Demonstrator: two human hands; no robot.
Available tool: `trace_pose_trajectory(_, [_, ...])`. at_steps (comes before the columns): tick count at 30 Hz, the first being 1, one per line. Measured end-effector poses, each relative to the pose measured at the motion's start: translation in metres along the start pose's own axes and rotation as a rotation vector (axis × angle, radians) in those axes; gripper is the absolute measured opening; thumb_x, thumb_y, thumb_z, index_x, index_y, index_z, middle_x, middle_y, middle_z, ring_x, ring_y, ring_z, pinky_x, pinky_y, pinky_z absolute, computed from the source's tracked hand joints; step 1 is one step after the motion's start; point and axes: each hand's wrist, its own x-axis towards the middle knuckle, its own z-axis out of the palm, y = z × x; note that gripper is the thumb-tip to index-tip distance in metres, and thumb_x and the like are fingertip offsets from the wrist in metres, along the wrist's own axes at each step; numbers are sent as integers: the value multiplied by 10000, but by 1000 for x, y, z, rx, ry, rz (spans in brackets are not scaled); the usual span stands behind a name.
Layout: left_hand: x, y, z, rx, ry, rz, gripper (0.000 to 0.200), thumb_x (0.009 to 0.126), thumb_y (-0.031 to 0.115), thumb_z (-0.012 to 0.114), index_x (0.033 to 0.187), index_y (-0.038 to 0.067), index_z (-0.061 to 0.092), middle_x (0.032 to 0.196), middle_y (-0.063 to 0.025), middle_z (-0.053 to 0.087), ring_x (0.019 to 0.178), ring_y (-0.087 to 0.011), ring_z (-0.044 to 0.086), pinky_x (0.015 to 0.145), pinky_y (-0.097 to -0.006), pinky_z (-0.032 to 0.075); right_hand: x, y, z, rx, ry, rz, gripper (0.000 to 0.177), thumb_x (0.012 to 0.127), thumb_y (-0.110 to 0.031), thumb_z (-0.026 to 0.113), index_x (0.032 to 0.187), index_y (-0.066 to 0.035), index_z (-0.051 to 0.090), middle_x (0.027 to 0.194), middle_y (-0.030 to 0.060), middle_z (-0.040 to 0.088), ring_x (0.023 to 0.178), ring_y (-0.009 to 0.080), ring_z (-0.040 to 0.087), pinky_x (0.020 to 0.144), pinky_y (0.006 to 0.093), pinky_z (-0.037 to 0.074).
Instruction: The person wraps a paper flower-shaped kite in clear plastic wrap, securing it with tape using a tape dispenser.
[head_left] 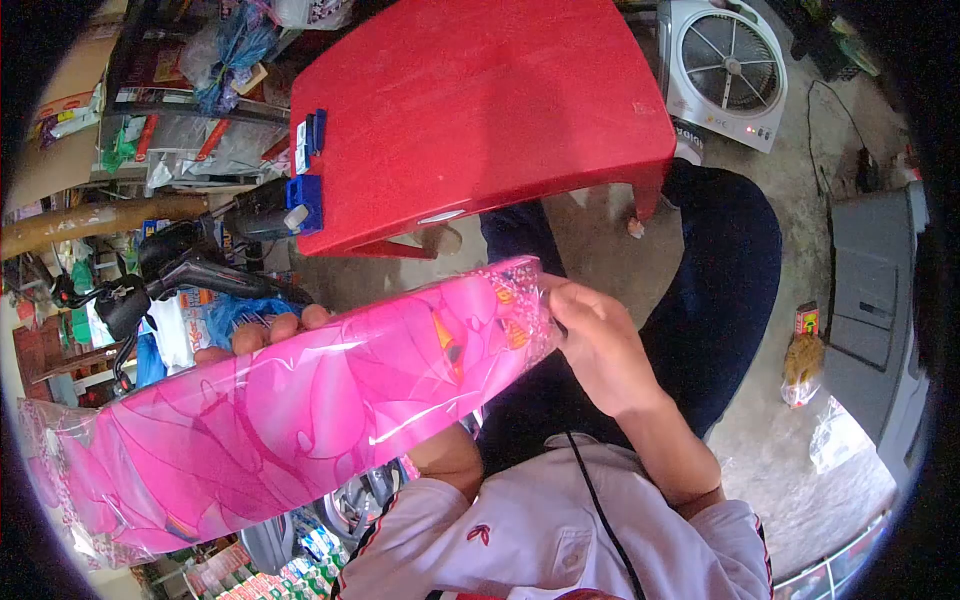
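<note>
A long, flat pink package (300,410) in shiny clear wrap slants across the view, its left end nearest the camera. Large petal-like shapes and small orange marks are printed on it. Crinkled clear plastic shows at both ends. Behind it, my left hand (265,332) supports the package; only the fingertips show over its upper edge. My right hand (603,345) is closed on the right end, thumb and fingers pinching the wrap. Both hands hold the package above my lap, in front of the red table (480,100).
Blue items (305,200) sit at the table's left edge. A motorbike handlebar (190,265) and packed shelves are on the left. A box fan (730,70) stands at the far right, near a grey cabinet (865,310). A bagged brown item (802,360) lies on the floor.
</note>
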Motion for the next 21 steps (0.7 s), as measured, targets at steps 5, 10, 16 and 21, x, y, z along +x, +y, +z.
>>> trace_pose_trajectory(5, [-1, 2, 6, -10, -28, -30, 526, 1119, 516, 285, 1446, 245, 594, 1388, -86, 631, 1287, -326, 563, 1064, -583, 391, 8, 7, -10, -175, 36, -67, 294, 1044, -253, 687, 1142, 19, 743, 1397, 113, 643, 1172, 159, 646, 1054, 334, 480])
trace_pose_trajectory(10, [-2, 6, 8, -24, -47, -55, 516, 1128, 506, 277, 1447, 257, 598, 1390, -77, 629, 1284, -324, 563, 1059, -584, 387, 10, -1, -13, -3, -96, 17, 287, 1056, -247, 663, 1123, 19, 748, 1488, 130, 574, 1243, 169, 611, 1064, 370, 479])
trace_pose_trajectory(16, [-3, 9, 12, -17, -68, -79, 506, 1140, 493, 267, 1448, 271, 601, 1392, -66, 627, 1280, -321, 563, 1053, -586, 382, 10, 3, -22, -152, -145, -83, 246, 1031, -236, 689, 1003, 1, 749, 1602, 191, 467, 1360, 255, 568, 1137, 416, 438])
trace_pose_trajectory(21, [-4, 9, 18, -4, -80, -99, 499, 1149, 483, 259, 1449, 283, 604, 1395, -57, 626, 1277, -318, 563, 1048, -588, 378, 15, 4, -32, -157, -168, -2, 218, 1044, -204, 682, 1025, -7, 773, 1627, 144, 441, 1364, 201, 550, 1127, 396, 437])
